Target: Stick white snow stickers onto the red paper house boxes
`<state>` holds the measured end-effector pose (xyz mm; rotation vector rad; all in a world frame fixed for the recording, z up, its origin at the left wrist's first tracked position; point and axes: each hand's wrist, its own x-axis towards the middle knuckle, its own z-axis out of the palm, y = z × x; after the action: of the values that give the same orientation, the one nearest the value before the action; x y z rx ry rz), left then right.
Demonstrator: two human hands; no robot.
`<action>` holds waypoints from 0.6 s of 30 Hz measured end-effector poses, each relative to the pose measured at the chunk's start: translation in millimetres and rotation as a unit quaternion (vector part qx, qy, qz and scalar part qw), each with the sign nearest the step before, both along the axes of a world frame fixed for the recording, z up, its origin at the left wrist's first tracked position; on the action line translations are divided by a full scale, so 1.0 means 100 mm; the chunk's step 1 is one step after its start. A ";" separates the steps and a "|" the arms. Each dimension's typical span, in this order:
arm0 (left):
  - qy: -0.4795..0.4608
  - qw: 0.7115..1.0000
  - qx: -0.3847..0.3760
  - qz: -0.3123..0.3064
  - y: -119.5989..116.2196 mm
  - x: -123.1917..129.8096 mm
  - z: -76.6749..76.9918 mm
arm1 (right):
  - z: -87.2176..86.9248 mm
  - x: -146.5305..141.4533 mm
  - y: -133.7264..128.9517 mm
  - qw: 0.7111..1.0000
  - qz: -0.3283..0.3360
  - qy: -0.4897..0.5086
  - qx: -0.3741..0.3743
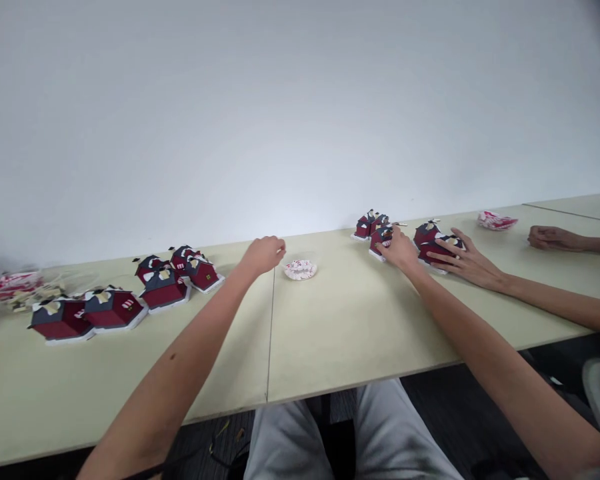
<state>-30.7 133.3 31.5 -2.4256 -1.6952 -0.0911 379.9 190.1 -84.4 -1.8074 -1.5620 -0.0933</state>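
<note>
My right hand [400,249] reaches to the right with its fingers wrapped round a small dark red model house [380,238] with a grey roof. More of these houses [364,228] stand just behind it. My left hand [263,255] hovers over the table with its fingers curled closed; what they hold, if anything, is too small to tell. Close to its fingertips lies a clear plastic bag [301,269] with red-and-white pieces in it.
Several red houses [166,288] stand at the left, beside another bag of red-and-white pieces [15,285]. A co-worker's hand [473,262] rests on houses [427,233] at the right; their other hand [555,238] lies near a third bag [497,221]. A wall [300,120] backs the table [340,333].
</note>
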 end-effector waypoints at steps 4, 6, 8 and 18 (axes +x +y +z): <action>0.017 0.995 -0.093 0.025 0.22 0.44 -0.14 | 0.02 -0.25 -0.22 0.998 0.059 -0.015 0.021; 0.036 0.990 -0.126 0.052 0.32 0.55 -0.18 | 0.02 -0.41 -0.34 0.994 0.097 -0.022 0.035; 0.052 0.986 -0.137 0.074 0.39 0.60 -0.22 | 0.01 -0.59 -0.46 0.988 0.140 -0.031 0.049; 0.022 0.992 -0.112 0.057 0.40 0.62 -0.19 | 0.03 -1.14 -0.95 0.951 0.289 -0.078 0.075</action>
<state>31.5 173.3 12.0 -2.4545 -1.9138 0.1758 265.5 95.3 -81.6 -1.1909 -2.0765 -0.0762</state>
